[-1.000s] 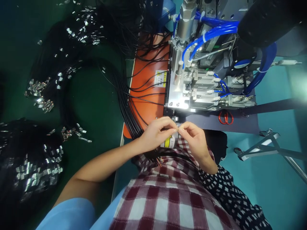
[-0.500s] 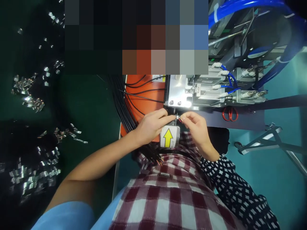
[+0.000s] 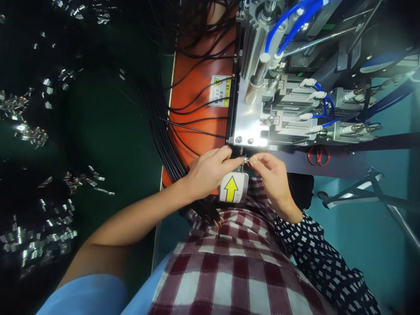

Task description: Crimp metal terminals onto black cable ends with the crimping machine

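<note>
My right hand [image 3: 271, 177] pinches thin wires [image 3: 248, 164], one of them red, between thumb and fingertips. Right at those fingertips sits a small silvery metal piece [image 3: 246, 160], too small to make out well. From the other side, my left hand [image 3: 210, 171] reaches in with bent fingers, one fingertip touching or almost touching that piece. What its fingers close on is hidden. Just below my hands is a white plate with a yellow arrow [image 3: 231, 188]. A bundle of black cables [image 3: 170, 153] runs under my left wrist, its stripped ends [image 3: 219, 220] near my apron.
A metal machine head [image 3: 251, 122] with blue air hoses [image 3: 295, 22] stands just beyond my hands. Black cables cross the orange panel [image 3: 200, 94] beside it. Red-handled scissors [image 3: 318, 155] lie to the right. Many shiny metal-ended pieces [image 3: 42, 236] spread over the dark surface at left.
The view has shifted slightly, so the machine appears a little farther right. Both hands stay at the same small metal piece with almost the same grip.
</note>
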Available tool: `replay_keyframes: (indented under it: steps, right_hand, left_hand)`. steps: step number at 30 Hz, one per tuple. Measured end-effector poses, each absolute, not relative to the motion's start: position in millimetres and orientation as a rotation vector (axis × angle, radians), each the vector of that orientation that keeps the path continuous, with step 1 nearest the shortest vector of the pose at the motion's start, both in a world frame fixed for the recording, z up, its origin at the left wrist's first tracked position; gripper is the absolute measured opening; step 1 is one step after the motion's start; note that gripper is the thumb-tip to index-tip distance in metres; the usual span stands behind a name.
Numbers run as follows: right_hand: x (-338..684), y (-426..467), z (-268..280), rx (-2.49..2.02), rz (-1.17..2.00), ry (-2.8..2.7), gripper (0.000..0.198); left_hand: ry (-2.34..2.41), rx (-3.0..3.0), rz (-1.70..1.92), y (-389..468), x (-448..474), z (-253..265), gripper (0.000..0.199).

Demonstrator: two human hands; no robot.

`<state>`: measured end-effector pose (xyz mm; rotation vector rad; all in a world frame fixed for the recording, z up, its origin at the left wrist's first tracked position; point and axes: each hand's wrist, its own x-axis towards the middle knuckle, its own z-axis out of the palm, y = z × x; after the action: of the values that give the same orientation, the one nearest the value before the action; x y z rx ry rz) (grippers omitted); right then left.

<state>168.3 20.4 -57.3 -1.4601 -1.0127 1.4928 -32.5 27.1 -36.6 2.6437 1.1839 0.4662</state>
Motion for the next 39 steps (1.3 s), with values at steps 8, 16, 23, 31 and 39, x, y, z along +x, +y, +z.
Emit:
replay_keyframes:
  steps: [8, 16, 23, 31, 39]
  right_hand:
    - [168.0, 19.3, -56.8, -1.482, 1.486, -1.031, 0.018]
    - [164.9, 17.9, -57.3, -1.463, 1.453, -1.027, 0.018]
    - [164.7, 16.8, -57.0, -1.487, 1.43, -1.071, 0.02]
    - [167.4, 17.3, -56.2, -1.504, 1.438, -1.123, 0.023]
    - [166.6, 16.7, -49.7, -1.503, 1.421, -1.141, 0.019]
  left_hand:
    - [1.182, 2.624, 0.536, 27.6, -31.8, -35.9, 0.031]
    - [1.168, 2.608, 0.548, 27.4, -33.9, -38.8, 0.031]
    - [1.174, 2.648, 0.525, 28.7, -32.8, -37.7, 0.034]
    - [1.192, 2.671, 0.471, 28.2, -32.9, -37.1, 0.035]
    - [1.183, 2.644, 0.52, 28.4, -33.9, -35.3, 0.035]
